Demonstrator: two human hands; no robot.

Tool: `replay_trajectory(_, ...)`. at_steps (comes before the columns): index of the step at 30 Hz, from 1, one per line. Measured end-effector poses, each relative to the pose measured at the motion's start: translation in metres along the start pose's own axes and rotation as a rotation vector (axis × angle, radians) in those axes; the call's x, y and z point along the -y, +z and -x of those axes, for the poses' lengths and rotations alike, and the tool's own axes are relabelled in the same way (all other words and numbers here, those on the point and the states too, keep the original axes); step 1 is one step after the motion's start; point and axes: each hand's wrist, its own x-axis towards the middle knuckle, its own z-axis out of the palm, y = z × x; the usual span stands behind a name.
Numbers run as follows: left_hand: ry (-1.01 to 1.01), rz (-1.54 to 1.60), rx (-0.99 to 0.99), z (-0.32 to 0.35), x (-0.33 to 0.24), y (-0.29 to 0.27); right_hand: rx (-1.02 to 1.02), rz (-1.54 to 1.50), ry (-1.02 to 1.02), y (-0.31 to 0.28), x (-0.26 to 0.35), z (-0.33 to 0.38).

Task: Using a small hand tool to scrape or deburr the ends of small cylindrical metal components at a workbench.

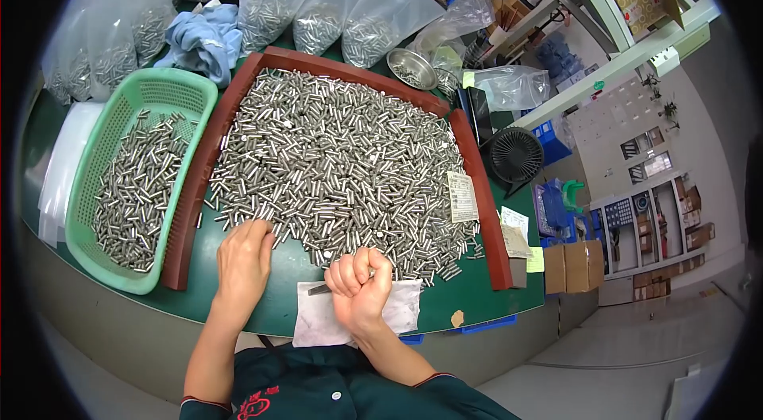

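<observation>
A broad heap of small shiny metal pins (334,158) lies on the green table. At its near left edge, my left hand (242,261) has its fingers drawn together, tips down among the outermost pins; whatever they hold is hidden. My right hand (362,286) is curled into a fist over a stained white cloth (401,305) at the table's near edge. From the left side of that fist pokes the end of a grey metal pin (319,290). More pins inside the fist cannot be made out.
Red-brown bars (195,189) frame the heap on three sides. Left stands a green plastic basket (79,213) with more pins. Clear bags of pins (318,27), a blue cloth (203,42) and a metal bowl (412,69) line the back. A black fan (517,154) stands right.
</observation>
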Motion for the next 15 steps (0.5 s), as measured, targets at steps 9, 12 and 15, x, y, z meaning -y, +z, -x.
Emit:
replay_trajectory(9, -0.031, -0.032, 0.033, 0.001, -0.001, -0.005, -0.037, 0.076, 0.009, 0.0, 0.003, -0.006)
replay_trajectory(12, -0.032, -0.043, 0.058, 0.0, -0.001, -0.007, -0.029, 0.07, 0.005, 0.001, 0.002, -0.005)
replay_trajectory(15, -0.089, 0.049, 0.064, 0.002, -0.002, -0.013, -0.028, 0.07, 0.003, 0.003, 0.0, -0.002)
